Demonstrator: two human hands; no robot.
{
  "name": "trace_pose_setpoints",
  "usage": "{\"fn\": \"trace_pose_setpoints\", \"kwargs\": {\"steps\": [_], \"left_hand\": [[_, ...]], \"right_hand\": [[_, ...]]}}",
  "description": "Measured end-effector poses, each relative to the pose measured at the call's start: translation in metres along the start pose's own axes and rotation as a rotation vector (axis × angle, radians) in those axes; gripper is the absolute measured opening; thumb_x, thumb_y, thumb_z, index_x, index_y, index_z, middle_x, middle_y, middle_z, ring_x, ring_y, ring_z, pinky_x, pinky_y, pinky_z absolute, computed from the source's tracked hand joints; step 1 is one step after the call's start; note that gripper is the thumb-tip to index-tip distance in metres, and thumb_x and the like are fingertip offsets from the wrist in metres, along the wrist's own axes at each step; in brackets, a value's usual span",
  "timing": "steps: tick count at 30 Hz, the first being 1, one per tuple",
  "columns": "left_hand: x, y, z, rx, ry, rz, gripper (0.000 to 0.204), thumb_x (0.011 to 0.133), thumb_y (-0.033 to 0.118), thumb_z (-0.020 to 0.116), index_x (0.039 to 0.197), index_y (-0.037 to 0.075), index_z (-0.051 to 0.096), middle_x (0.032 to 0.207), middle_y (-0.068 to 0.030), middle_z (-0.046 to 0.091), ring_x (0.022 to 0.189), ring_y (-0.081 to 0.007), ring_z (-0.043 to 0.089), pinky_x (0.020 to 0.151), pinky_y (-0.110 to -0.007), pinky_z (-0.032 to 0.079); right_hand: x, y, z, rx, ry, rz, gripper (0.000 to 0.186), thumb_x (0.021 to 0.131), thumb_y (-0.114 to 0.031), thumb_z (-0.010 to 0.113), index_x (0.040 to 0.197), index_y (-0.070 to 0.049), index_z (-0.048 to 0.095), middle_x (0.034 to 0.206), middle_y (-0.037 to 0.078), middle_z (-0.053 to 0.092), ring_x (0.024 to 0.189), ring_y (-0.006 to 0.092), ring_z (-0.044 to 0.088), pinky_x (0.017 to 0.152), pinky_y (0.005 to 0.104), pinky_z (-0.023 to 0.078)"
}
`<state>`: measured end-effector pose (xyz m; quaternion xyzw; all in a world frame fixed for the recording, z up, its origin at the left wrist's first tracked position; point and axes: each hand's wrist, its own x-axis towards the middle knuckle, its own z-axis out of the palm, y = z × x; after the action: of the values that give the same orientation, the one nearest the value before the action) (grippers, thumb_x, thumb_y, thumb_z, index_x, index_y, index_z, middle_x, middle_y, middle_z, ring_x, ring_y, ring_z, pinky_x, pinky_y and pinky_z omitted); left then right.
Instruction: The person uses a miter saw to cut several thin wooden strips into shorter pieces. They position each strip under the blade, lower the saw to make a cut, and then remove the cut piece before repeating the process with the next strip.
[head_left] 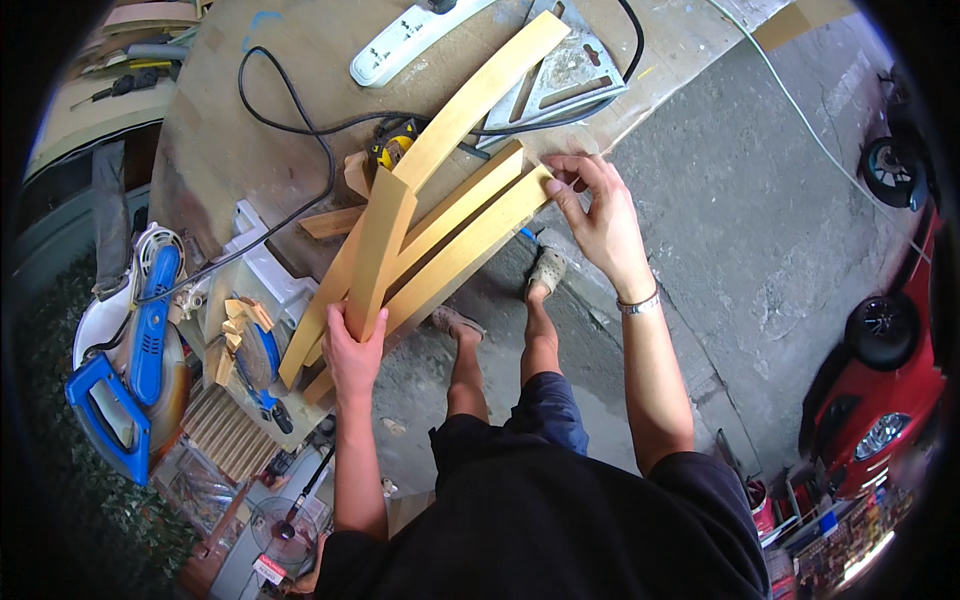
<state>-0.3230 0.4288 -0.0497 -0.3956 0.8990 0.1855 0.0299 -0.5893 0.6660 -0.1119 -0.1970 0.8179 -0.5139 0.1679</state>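
My left hand [355,352] is closed around the lower end of a short wooden piece [383,240], which tilts up over other strips. The thumb and fingers of my right hand [600,210] close on the far end of a long wooden strip [465,248]. A second wooden strip [450,212] lies beside it, slightly farther away. Another long wooden strip [490,85] stretches up over the table toward a metal speed square [575,72]. Its lower part passes behind the short piece. A yellow and black tape measure [393,140] sits next to the strips.
A miter saw with a blue handle [110,415] stands at the left, with wood offcuts [240,330] near it. A black cable [290,85] loops across the worktable [215,130] near a white power strip [415,42]. A red car [880,400] is at the right.
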Motion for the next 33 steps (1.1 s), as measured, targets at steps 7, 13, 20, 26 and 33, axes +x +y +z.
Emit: {"fn": "trace_pose_setpoints", "kwargs": {"steps": [7,13,20,26,33], "left_hand": [[-0.003,-0.012,0.002,-0.041,0.029,-0.013,0.049,0.085,0.033,0.081,0.11,0.001,0.053,0.097,-0.0228,0.066,0.091,-0.047,0.064,0.078,-0.052,0.049],[-0.028,-0.02,-0.031,-0.117,-0.035,0.054,0.07,0.086,0.053,0.076,0.122,-0.001,0.05,0.1,-0.0266,0.066,0.09,-0.051,0.064,0.072,-0.052,0.052],[-0.102,-0.071,-0.079,-0.047,0.018,0.244,0.07,0.085,0.053,0.076,0.128,0.004,0.052,0.105,-0.0205,0.07,0.097,-0.0461,0.068,0.078,-0.048,0.057],[-0.155,-0.122,-0.15,-0.159,-0.237,0.093,0.062,0.079,0.045,0.084,0.124,0.008,0.063,0.11,-0.0166,0.072,0.099,-0.0399,0.069,0.084,-0.045,0.056],[-0.21,-0.253,-0.199,-0.126,-0.083,-0.067,0.05,0.086,0.038,0.078,0.124,0.009,0.063,0.108,-0.0163,0.07,0.095,-0.0403,0.067,0.077,-0.046,0.055]], "right_hand": [[-0.004,-0.005,0.008,0.015,0.072,0.032,0.022,0.09,-0.01,0.07,0.111,-0.003,0.068,0.096,0.013,0.063,0.09,0.028,0.06,0.085,0.0389,0.049],[-0.004,-0.018,-0.007,-0.011,0.29,-0.061,0.017,0.097,-0.007,0.063,0.112,-0.002,0.067,0.095,0.012,0.065,0.082,0.023,0.064,0.075,0.0333,0.051],[-0.06,-0.077,0.027,0.354,0.165,-0.014,0.018,0.101,-0.009,0.057,0.114,0.001,0.065,0.094,0.006,0.065,0.083,0.0133,0.058,0.076,0.0282,0.048],[-0.113,-0.154,0.114,0.47,-0.541,-0.249,0.037,0.094,-0.018,0.072,0.124,0.002,0.062,0.092,0.007,0.065,0.082,0.0163,0.061,0.078,0.0313,0.051],[-0.179,-0.223,0.261,0.607,-0.746,0.081,0.02,0.103,-0.017,0.061,0.101,0.002,0.062,0.078,0.006,0.066,0.071,0.0101,0.063,0.066,0.027,0.052]]}}
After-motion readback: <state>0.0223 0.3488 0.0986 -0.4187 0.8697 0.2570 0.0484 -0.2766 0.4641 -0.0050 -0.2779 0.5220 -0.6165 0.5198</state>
